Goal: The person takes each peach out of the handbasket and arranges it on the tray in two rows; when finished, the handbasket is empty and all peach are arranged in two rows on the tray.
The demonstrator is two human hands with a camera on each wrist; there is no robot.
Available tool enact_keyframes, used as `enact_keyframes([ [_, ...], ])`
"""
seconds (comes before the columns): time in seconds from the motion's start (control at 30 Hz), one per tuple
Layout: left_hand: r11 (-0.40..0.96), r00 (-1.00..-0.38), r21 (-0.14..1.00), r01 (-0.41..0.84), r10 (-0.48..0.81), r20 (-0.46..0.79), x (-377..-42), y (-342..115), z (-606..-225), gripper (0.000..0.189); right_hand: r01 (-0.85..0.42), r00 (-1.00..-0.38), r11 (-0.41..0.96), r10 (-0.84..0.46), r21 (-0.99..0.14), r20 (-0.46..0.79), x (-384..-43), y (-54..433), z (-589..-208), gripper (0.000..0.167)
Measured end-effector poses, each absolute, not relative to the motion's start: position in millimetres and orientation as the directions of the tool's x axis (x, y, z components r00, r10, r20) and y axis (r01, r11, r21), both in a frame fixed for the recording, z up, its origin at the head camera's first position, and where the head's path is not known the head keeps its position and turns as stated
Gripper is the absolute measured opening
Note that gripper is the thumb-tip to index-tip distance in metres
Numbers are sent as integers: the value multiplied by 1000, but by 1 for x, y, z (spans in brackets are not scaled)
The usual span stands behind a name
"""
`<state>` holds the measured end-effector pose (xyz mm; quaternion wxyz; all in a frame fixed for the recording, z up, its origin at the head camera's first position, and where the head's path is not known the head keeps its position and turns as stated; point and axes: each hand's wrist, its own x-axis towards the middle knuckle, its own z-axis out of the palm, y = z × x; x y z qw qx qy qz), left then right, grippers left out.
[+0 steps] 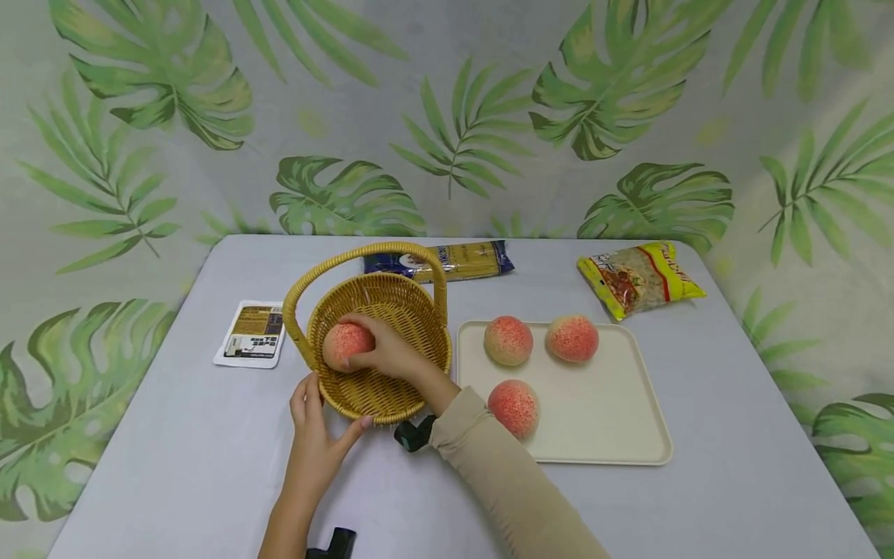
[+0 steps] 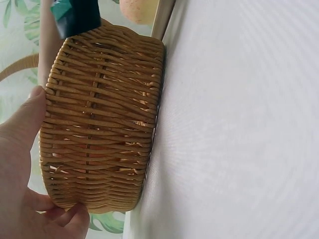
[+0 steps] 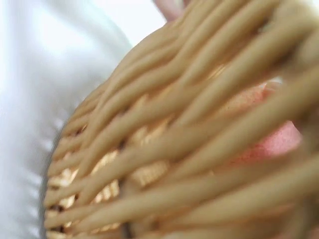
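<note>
A round pink-and-yellow peach (image 1: 345,348) is inside the wicker basket (image 1: 408,314), near its left wall. My right hand (image 1: 386,351) reaches over the rim and grips that peach, thumb on the near side and fingers on the far side. At the basket's front left, my left hand (image 1: 313,439) holds the outside of the basket. In the left wrist view its thumb and bent fingers (image 2: 75,219) touch the woven wall (image 2: 99,124). Through the weave in the right wrist view, part of the peach (image 3: 281,139) shows pink.
To the right lies a cream tray (image 1: 601,419) with three more peaches (image 1: 514,407). Behind the basket is a pasta packet (image 1: 468,261); a yellow bag (image 1: 639,279) lies at the back right. A flat white-edged packet (image 1: 253,334) is left of the basket.
</note>
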<state>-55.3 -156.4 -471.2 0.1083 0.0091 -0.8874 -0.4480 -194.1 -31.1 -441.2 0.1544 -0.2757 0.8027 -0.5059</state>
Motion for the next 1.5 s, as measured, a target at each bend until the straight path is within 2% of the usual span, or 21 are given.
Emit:
enact_keyframes([
  [0.33,603,-974,794,81,-121,191,-56,-157,-473,101,-329,-848,273,-506,-904,156,-172,-13,-412,60],
  [0.57,605,-972,791,88,-122,201,-56,-157,-474,101,-393,-822,102,-484,-914,299,-142,19,-378,58],
  [0.67,602,-972,793,90,-121,202,-56,-157,-474,101,-433,-808,43,-460,-900,367,-136,36,-381,59],
  [0.83,599,-974,797,84,-121,194,-56,-156,-474,102,-448,-820,-17,-391,-894,418,-118,72,-379,60],
  [1.27,596,-974,798,87,-116,193,-56,-157,-473,103,-492,-868,119,-139,-862,476,-83,169,-422,78],
  [1.4,594,-977,801,78,-114,180,-57,-157,-473,102,-456,-889,154,-52,-876,454,-77,194,-439,79],
  [1.5,594,-978,801,72,-114,172,-57,-157,-473,102,-366,-924,198,39,-909,380,-71,210,-452,78],
])
